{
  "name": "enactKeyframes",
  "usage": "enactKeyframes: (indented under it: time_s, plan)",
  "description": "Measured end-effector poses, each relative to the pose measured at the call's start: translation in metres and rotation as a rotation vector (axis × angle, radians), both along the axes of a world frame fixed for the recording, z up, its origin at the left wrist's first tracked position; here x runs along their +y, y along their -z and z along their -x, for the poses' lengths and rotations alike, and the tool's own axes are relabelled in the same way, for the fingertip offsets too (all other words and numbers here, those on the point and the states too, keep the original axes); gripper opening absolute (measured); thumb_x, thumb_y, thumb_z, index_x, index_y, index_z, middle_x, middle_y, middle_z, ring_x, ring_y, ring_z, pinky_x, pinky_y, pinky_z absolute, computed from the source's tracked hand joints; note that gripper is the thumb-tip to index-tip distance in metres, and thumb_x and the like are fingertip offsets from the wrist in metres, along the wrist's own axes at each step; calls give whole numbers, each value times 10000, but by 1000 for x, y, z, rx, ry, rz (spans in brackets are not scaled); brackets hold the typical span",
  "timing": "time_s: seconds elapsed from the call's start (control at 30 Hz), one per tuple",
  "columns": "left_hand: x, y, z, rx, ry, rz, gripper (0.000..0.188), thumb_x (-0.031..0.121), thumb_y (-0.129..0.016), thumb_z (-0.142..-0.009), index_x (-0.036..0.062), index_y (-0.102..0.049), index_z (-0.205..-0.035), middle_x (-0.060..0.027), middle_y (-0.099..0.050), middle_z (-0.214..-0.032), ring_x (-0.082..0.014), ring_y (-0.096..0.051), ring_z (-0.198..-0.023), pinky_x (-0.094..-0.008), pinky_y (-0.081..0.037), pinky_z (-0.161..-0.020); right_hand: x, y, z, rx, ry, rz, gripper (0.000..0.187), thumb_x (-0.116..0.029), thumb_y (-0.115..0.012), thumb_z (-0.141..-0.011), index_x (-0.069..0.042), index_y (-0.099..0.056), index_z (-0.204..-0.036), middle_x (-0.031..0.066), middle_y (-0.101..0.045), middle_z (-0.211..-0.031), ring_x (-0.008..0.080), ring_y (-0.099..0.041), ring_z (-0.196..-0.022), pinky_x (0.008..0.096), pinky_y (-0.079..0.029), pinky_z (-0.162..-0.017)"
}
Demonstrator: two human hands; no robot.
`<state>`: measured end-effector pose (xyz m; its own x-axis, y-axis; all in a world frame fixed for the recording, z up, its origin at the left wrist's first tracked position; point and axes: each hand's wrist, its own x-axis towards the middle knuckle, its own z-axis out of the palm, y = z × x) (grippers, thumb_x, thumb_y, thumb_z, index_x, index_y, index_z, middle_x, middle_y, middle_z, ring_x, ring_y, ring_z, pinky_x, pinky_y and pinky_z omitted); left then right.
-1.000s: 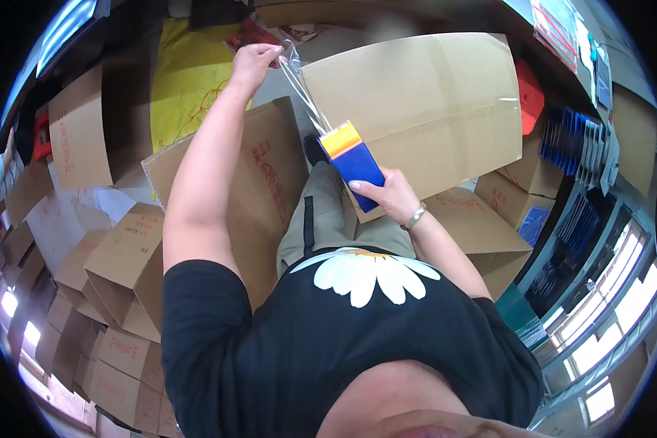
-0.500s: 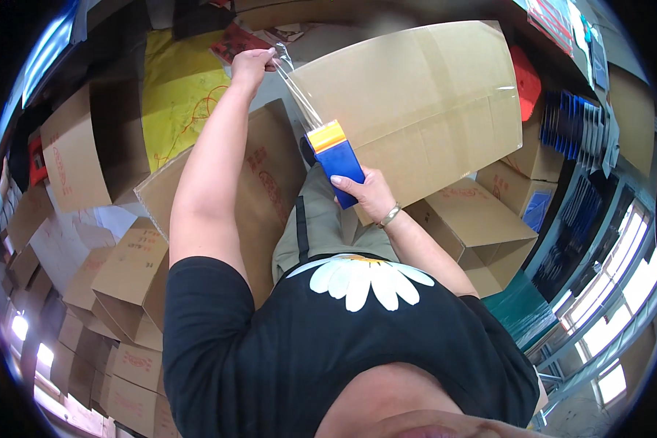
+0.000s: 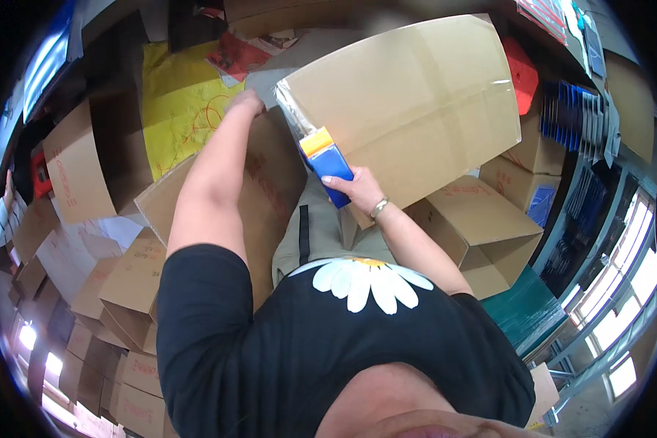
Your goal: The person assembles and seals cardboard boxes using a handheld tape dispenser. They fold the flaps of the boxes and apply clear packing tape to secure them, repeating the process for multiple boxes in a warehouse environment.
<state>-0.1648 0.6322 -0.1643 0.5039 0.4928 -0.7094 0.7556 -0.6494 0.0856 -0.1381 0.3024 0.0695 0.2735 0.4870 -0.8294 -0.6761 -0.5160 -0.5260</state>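
My right hand (image 3: 358,188) grips a blue and orange tape dispenser (image 3: 327,166) over the near left part of a large closed cardboard box (image 3: 409,102). A strip of clear tape (image 3: 292,109) runs from the dispenser along the box's left edge to its far left corner. My left hand (image 3: 247,104) is just left of that corner, apart from the tape, beside a brown cardboard panel (image 3: 259,175). Its fingers point away and are hidden behind the back of the hand.
Open cardboard boxes stand at the left (image 3: 87,164) and right (image 3: 482,233). A yellow sheet (image 3: 175,95) and a red sheet (image 3: 237,55) lie beyond my left arm. Blue folded pieces (image 3: 573,120) stand in a row at the right. Another person's sleeve (image 3: 7,212) shows at the far left.
My left hand has let go of the tape and moved down and left. The tape, stretched in the air before, now lies against the box edge. The dispenser has shifted slightly left.
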Motion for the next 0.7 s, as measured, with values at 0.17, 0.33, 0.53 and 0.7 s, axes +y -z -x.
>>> enactKeyframes:
  time_s: [0.17,0.33,0.53,0.7]
  plan:
    - [-46,-92,-54,-653,-121,13,498,384,-408,-914,120,-470,-1332,-187,-590,-1184,-352,-536,-1142,-461,-420,-938,-5,13,-6,-97,-45,55,333,-296,-739,-758,0,-671,-894,49,-641,-714,110,-605,-616,261,-494,-573]
    - [-109,-141,-91,-299,65,-123,622,575,-217,-936,135,-583,-1181,-189,-620,-1128,-350,-588,-1066,-471,-451,-880,-6,12,-2,-45,-35,20,330,-294,-723,-777,15,-648,-867,86,-655,-704,139,-629,-590,282,-512,-566]
    - [-109,-142,-93,-234,103,-170,645,599,-156,-932,202,-557,-1243,-177,-609,-1163,-350,-574,-1094,-475,-445,-902,-39,0,20,-105,-88,0,322,-312,-705,-785,-9,-636,-867,80,-652,-696,152,-631,-598,295,-505,-597]
    - [-92,-125,-100,-251,118,-270,722,605,-123,-919,137,-592,-1205,-165,-573,-1227,-368,-522,-1154,-470,-405,-957,-158,-3,82,-376,-451,140,469,-516,-618,-777,-62,-648,-886,157,-650,-773,323,-629,-761,392,-487,-724]
